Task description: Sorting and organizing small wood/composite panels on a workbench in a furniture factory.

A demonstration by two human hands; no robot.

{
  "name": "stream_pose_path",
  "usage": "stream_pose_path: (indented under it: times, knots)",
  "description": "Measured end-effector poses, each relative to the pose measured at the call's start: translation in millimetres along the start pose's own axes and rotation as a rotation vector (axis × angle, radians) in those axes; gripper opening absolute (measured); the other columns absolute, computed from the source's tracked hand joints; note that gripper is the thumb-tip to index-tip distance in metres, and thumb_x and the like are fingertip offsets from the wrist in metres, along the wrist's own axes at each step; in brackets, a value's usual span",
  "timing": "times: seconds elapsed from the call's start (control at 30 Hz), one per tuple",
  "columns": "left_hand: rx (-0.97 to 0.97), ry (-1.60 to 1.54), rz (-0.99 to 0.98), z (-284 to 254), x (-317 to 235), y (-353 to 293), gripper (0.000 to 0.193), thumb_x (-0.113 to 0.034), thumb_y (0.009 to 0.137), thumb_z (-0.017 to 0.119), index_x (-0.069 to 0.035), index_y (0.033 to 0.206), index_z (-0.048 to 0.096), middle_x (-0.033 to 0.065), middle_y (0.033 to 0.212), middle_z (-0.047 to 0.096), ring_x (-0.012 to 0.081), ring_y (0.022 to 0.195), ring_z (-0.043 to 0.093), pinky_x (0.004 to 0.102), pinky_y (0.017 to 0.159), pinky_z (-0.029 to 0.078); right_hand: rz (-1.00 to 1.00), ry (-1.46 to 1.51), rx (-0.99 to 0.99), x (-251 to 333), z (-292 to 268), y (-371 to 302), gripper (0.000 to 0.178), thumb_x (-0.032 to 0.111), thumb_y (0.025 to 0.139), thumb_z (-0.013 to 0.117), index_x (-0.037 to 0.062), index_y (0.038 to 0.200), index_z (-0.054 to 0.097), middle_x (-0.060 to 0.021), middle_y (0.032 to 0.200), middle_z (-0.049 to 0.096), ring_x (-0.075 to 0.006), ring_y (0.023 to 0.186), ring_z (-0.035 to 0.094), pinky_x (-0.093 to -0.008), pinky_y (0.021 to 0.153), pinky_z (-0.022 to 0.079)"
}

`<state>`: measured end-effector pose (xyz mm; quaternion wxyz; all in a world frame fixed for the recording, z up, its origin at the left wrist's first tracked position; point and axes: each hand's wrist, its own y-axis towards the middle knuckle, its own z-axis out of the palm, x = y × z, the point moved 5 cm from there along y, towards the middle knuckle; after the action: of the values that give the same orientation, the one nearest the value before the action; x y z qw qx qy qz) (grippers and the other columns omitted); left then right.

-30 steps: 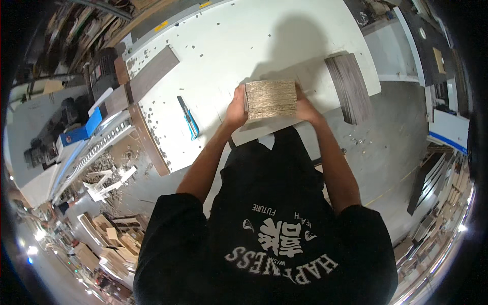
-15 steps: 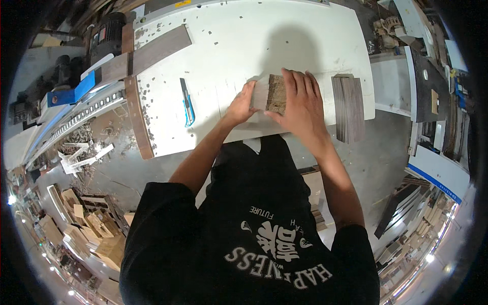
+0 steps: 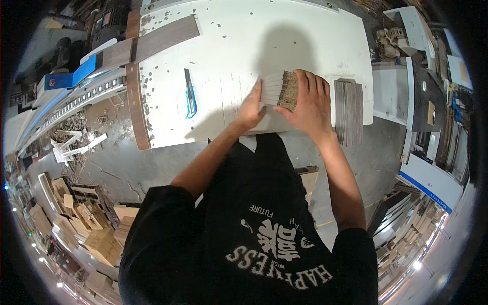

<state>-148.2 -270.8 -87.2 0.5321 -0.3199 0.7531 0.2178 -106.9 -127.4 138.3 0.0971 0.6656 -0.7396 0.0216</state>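
Both hands are at a small stack of boards (image 3: 288,91) over the front part of the white worktable (image 3: 239,40). Pale layered edges show on the stack's left and a rough brown face on its right. My right hand (image 3: 312,104) is wrapped round the right end, thumb at the near corner and fingers over the far side. On the other end, my left hand (image 3: 249,109) presses its closed fingers against the pale edges. To the left lies a blue utility knife (image 3: 190,96) with its blade out. Thin grey wood-grain strips (image 3: 348,109) sit in a pile on the right.
A grey wood-grain plank (image 3: 168,38) lies across the table's back left, beside a brown edge board (image 3: 137,107). Small dark chips are scattered over the top, mostly on the left. Offcuts and boxes (image 3: 104,244) stand on the floor at lower left.
Both hands have shifted slightly right with the stack. Its pale layers now fan out more, with several edges showing. The whole view has moved a little too.
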Motion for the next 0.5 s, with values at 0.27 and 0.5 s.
stream_pose_path:
  times: [0.27, 0.5]
  knots:
    - [-0.688, 0.823, -0.451, -159, 63, -61, 0.053, -0.036, 0.100, 0.076, 0.002, 0.133, 0.062, 0.0224, 0.129, 0.065, 0.0420, 0.123, 0.065, 0.0542, 0.104, 0.050, 0.017, -0.007, 0.036, -2, 1, -2, 0.106, 0.052, 0.074, 0.099, 0.0006, 0.154, 0.050, -0.0189, 0.151, 0.059, -0.0359, 0.143, 0.053, -0.0535, 0.122, 0.040]
    - [-0.434, 0.822, -0.744, -173, 97, -63, 0.060, -0.047, 0.106, 0.069, 0.006, 0.130, 0.054, 0.0272, 0.126, 0.065, 0.0487, 0.119, 0.069, 0.0601, 0.098, 0.056, 0.008, 0.012, -0.015, -9, 4, -6, 0.106, 0.051, 0.073, 0.100, 0.0012, 0.152, 0.050, -0.0179, 0.145, 0.061, -0.0345, 0.136, 0.057, -0.0526, 0.121, 0.041]
